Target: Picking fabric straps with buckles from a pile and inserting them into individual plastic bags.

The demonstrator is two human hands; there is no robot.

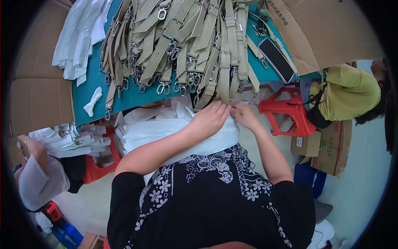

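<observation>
Both my hands meet just below the table's front edge, at the lower end of a beige strap (pixel 224 79) with metal buckles. It hangs down from a big pile of similar straps (pixel 182 33). My left hand (pixel 210 118) is closed, its fingertips bent over the strap end. Close beside it, my right hand (pixel 245 115) pinches at the same end; the fingertips are partly hidden. White sheets (pixel 174 130) lie over my lap under my forearms. Silver clasps (pixel 163 88) dangle from the pile along the table edge.
The green table (pixel 93 110) carries white strips (pixel 78 37), a crumpled white scrap (pixel 93 102) and a phone (pixel 275 60). Cardboard flaps stand left (pixel 41 103) and right (pixel 327 33). Red stools (pixel 290 110) and two seated people (pixel 350 89) flank me.
</observation>
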